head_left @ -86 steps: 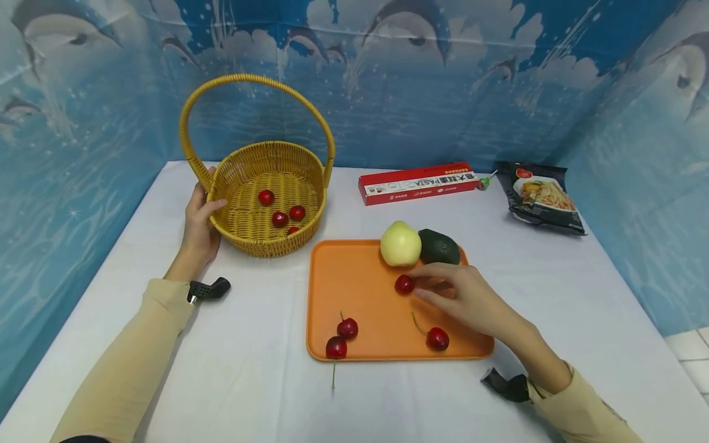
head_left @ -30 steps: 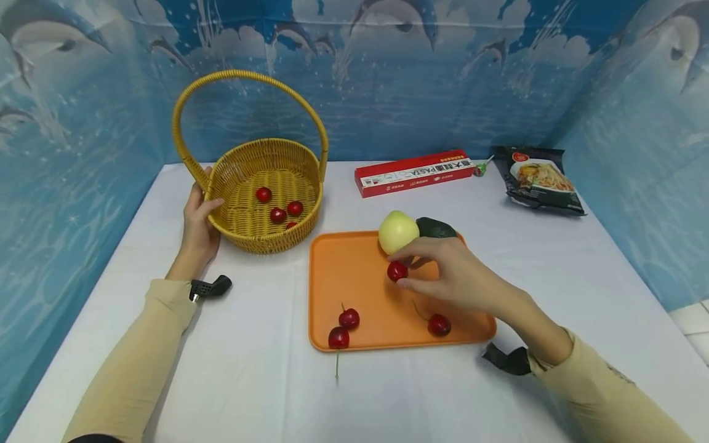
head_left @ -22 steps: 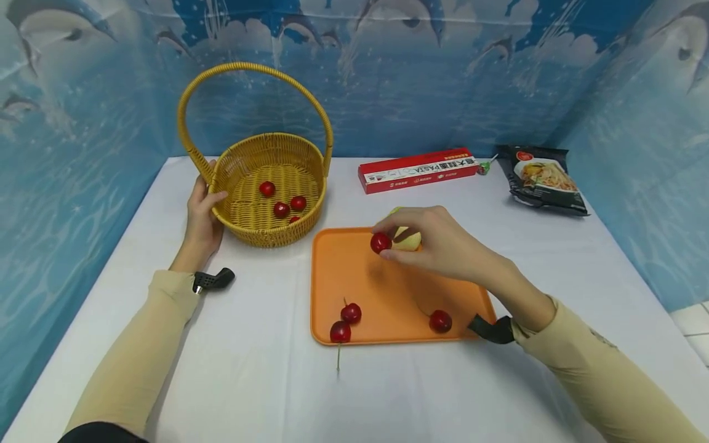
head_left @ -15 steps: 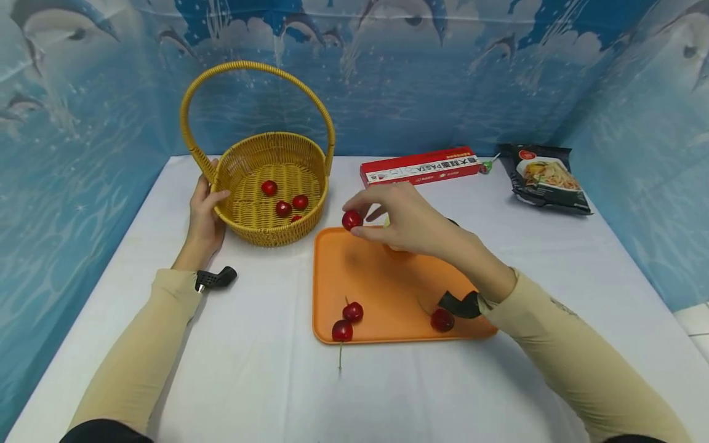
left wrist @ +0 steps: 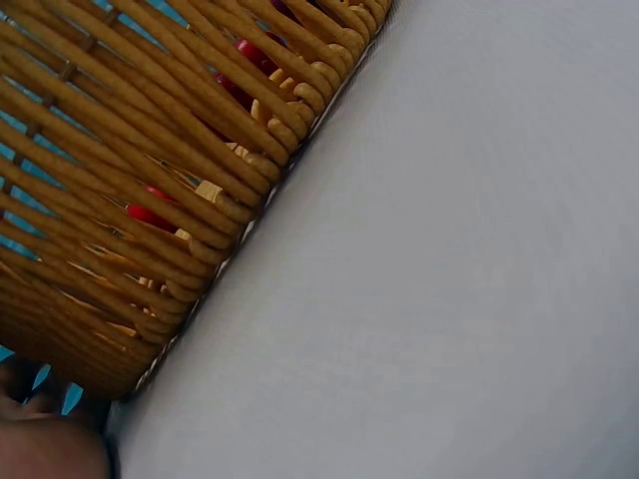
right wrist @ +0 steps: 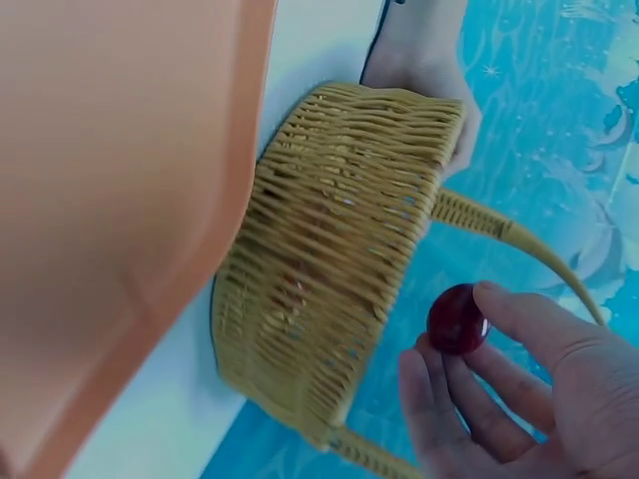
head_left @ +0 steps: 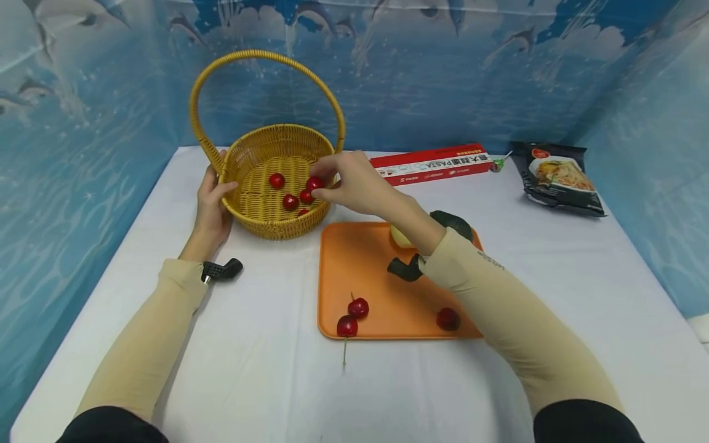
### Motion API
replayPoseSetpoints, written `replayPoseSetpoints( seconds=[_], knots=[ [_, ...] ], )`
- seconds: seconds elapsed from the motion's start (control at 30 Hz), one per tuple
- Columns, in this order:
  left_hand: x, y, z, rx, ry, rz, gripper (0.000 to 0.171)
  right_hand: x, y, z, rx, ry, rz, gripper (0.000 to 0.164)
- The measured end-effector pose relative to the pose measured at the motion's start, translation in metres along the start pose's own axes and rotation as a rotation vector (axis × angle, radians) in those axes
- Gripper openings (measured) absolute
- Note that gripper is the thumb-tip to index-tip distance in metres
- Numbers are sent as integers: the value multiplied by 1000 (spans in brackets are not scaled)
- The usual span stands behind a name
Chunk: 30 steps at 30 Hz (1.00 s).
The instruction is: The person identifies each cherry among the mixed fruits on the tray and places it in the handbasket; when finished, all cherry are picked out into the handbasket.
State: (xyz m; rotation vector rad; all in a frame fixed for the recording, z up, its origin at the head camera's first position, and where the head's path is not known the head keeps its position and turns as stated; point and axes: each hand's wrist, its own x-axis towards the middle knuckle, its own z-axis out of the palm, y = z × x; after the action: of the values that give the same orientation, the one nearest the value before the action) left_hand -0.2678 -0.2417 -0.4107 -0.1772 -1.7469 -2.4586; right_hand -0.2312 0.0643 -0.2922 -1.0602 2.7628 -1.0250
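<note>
A yellow wicker basket (head_left: 279, 231) with a tall hoop handle stands at the back left, several red cherries on its floor. My left hand (head_left: 212, 209) grips its left rim, thumb over the edge and fingers outside. Over the basket's right rim, my right hand (head_left: 354, 183) pinches a cherry (head_left: 314, 183) between thumb and fingertips. The right wrist view shows that cherry (right wrist: 457, 319) beyond the rim at the opening. Two cherries (head_left: 358, 307) lie at the front left of an orange tray (head_left: 343, 258), and another cherry (head_left: 448, 319) at its front right.
A pale yellow-green round fruit (head_left: 400, 238), partly hidden by my right forearm, and a dark green avocado (head_left: 452, 225) sit at the tray's back. Behind are a red pasta box (head_left: 434, 165), a lollipop (head_left: 498, 163) and a black noodle packet (head_left: 558, 178). A dolphin-print cloth surrounds the table.
My right hand has lifted a cherry off the tray and carried it left and back to the basket's right rim. The left hand stays on the basket.
</note>
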Motion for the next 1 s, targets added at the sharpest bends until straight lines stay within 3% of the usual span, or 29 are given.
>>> replayPoseSetpoints(
  seconds=[0.3, 0.47, 0.6, 0.8, 1.0],
  knots=[
    [-1, 1, 2, 1, -2, -5, 66, 28, 3, 23, 28, 59, 112, 35],
    [1, 1, 2, -23, -5, -3, 65, 29, 2, 23, 56, 93, 139, 38],
    [2, 2, 3, -15, -2, -1, 66, 14, 2, 16, 70, 99, 111, 36],
    [2, 3, 5, -13, -10, 9, 63, -24, -5, -5, 70, 98, 67, 34],
    [1, 1, 2, -12, 2, -6, 65, -67, -10, -24, 40, 70, 100, 35]
  ],
)
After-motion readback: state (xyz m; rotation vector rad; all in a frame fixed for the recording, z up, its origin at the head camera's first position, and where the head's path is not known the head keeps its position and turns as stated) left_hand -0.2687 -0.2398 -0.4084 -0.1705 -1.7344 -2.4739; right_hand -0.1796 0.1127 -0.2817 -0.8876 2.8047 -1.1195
